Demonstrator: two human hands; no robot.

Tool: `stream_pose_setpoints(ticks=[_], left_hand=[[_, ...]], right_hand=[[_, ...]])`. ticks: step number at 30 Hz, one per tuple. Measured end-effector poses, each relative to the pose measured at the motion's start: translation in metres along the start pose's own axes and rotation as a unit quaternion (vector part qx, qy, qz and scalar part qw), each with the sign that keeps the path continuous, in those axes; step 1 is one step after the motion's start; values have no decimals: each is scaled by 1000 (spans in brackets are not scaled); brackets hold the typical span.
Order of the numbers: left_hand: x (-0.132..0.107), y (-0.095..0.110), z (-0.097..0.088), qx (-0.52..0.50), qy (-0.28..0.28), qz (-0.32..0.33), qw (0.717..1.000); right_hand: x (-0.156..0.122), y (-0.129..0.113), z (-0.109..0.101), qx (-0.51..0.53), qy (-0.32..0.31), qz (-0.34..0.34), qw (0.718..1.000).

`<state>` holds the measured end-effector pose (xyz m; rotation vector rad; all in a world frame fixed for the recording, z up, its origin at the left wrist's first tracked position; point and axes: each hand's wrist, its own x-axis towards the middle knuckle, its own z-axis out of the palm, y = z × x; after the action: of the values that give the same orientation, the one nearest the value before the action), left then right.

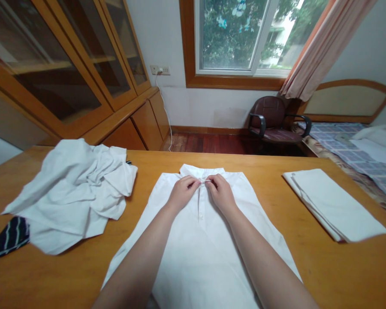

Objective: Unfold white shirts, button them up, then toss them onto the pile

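A white shirt (193,253) lies spread on the table in front of me, front side up, its collar (202,171) at the far end. Just below the collar, my left hand (184,192) pinches one side of the button placket. My right hand (221,192) pinches the other side, and a bit of fabric is raised between the fingertips. Whether a button is between the fingers is too small to tell. Further down the placket a small button (201,216) shows.
At left on the wooden table (324,274) lies a crumpled heap of white cloth (80,193), with a dark striped cloth (11,236) poking out beneath. A folded white cloth (337,204) lies at right. Beyond stand a glass-door cabinet (116,107) and an armchair (272,120).
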<state>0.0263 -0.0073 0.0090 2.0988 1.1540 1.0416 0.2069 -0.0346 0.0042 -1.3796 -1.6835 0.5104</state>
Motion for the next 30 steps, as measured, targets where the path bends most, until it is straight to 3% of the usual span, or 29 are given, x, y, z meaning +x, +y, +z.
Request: stream_pose_setpoints(ticks=[21, 30], left_hand=[[7, -6, -3, -30, 16, -24, 999], [31, -23, -8, -9, 30, -13, 999]], right_hand=[[6, 0, 1, -8, -10, -4, 1000], [30, 9, 7, 13, 21, 23, 999]])
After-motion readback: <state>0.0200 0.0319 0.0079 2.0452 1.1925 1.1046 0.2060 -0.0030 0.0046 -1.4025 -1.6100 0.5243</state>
